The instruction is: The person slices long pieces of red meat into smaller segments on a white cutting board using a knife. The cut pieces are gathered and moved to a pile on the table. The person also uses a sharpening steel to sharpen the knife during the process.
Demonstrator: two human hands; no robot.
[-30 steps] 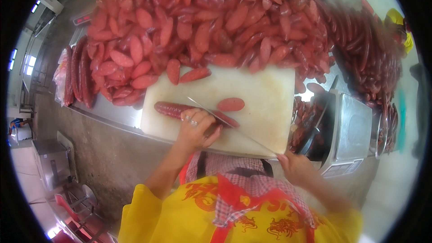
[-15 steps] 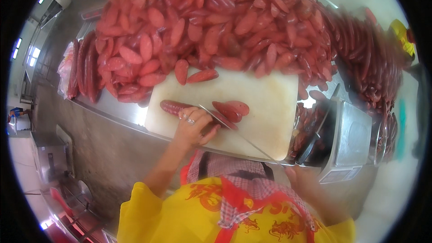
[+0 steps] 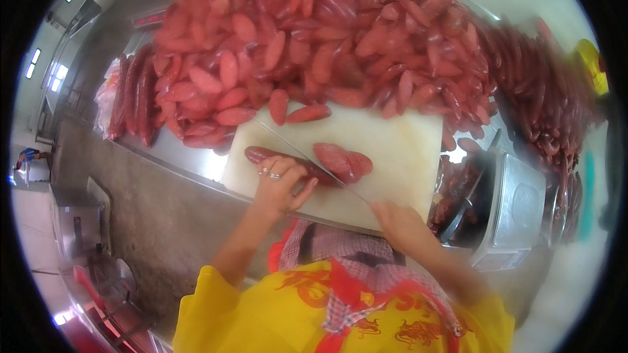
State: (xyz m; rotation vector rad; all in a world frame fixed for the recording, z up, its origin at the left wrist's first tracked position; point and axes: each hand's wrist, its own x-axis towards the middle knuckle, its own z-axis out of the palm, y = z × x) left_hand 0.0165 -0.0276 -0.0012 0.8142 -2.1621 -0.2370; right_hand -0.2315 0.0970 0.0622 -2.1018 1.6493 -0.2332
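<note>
A white cutting board (image 3: 399,157) lies before me, bearing a long dark-red sausage (image 3: 257,154) set slightly slantwise. My left hand (image 3: 280,188), with rings on its fingers, grips the sausage from the near side. My right hand (image 3: 396,221) is closed on the handle, largely hidden, of a long thin knife (image 3: 281,135), whose blade crosses the sausage just right of my left fingers. Several oval cut slices (image 3: 343,160) overlap on the board beside the blade, and two more slices (image 3: 307,113) lie near its far edge.
A large heap of slices (image 3: 314,33) covers the back of the steel table (image 3: 196,155). Whole sausages (image 3: 134,95) lie at left, more (image 3: 533,85) at right. A steel box (image 3: 517,202) and a second knife (image 3: 451,225) sit right. Yellow-clad people (image 3: 592,65) are partly visible; a stool (image 3: 124,274) stands lower left.
The pile of cut slices beside the blade has grown from one to several. My right hand and knife have moved leftward and away from me, the blade now reaching toward the board's far left.
</note>
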